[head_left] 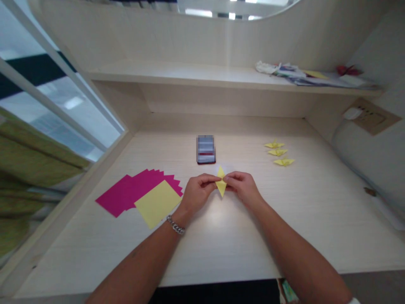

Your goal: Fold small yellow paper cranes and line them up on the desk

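Observation:
Between my two hands is a piece of folded yellow origami paper (pixel 222 188), narrow and diamond-shaped, with one point up and one down. My left hand (pixel 200 191) pinches its left side between thumb and fingers. On the other side, my right hand (pixel 242 185) pinches it the same way, fingertips close to the left ones. The undersides of the fingers are partly hidden. A phone (pixel 206 149) with a blurred screen lies just beyond my hands. To the right rest three folded yellow paper cranes (pixel 284 162) in a short column.
Magenta paper sheets (pixel 126 192) lie fanned out at the left, with a yellow sheet (pixel 158 204) over them near my left wrist. A shelf (pixel 190 74) spans the back, holding papers (pixel 303 76). A wall socket (pixel 373 116) with a plugged cable is at right.

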`<state>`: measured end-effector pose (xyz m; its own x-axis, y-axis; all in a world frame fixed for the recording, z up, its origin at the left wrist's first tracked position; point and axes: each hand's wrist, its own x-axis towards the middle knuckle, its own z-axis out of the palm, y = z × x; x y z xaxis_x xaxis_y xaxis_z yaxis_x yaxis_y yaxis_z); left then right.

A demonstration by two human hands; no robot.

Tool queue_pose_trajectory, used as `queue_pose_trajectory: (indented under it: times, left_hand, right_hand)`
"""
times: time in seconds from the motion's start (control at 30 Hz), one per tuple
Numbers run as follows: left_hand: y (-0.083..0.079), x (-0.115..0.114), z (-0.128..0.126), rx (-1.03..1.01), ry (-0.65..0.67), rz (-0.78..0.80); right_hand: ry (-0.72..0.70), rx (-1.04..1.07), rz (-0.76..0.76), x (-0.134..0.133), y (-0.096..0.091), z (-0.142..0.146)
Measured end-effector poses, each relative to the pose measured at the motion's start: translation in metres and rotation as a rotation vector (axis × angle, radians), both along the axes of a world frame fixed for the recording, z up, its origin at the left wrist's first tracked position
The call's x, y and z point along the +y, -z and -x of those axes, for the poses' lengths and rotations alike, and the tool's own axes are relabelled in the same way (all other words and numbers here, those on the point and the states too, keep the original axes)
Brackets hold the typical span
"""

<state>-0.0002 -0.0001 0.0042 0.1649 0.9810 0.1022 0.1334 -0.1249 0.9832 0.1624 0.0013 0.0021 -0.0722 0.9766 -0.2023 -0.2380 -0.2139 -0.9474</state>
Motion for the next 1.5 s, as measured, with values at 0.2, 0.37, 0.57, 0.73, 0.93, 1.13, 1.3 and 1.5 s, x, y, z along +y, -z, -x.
queue_pose_trajectory:
  times: [0.2, 0.37, 0.57, 0.73, 0.93, 1.13, 1.3, 1.5]
  left_hand:
    - [0.008, 0.002, -0.004, -0.184, -0.031, 0.143]
    - [0.008, 0.002, -0.005, -0.169, -0.096, 0.14]
    - [0.005, -0.003, -0.006, -0.163, -0.062, 0.133]
    - [0.01, -0.001, -0.005, -0.097, 0.026, 0.152]
    - [0.015, 0.005, -0.002, -0.199, -0.066, 0.172]
    - [0.008, 0.006, 0.0, -0.301, -0.023, 0.227]
    - [0.007, 0.006, 0.003, -0.178, -0.108, 0.182]
    - [0.003, 0.003, 0.001, -0.303, -0.092, 0.211]
  right_hand:
    - [0.02, -0.059, -0.059, 0.0, 0.005, 0.001]
    - [0.068, -0.043, -0.047, -0.002, 0.007, 0.007]
    - [0.04, -0.102, -0.128, -0.003, 0.007, 0.006]
    - [0.001, -0.116, -0.156, -0.003, 0.008, 0.006]
    - [-0.119, -0.073, -0.07, -0.006, 0.013, 0.012]
    - [-0.252, -0.272, -0.094, -0.005, 0.011, 0.0]
    - [-0.216, -0.301, -0.119, -0.003, 0.006, -0.005]
    - [-0.055, -0.173, -0.135, -0.003, 0.002, -0.002]
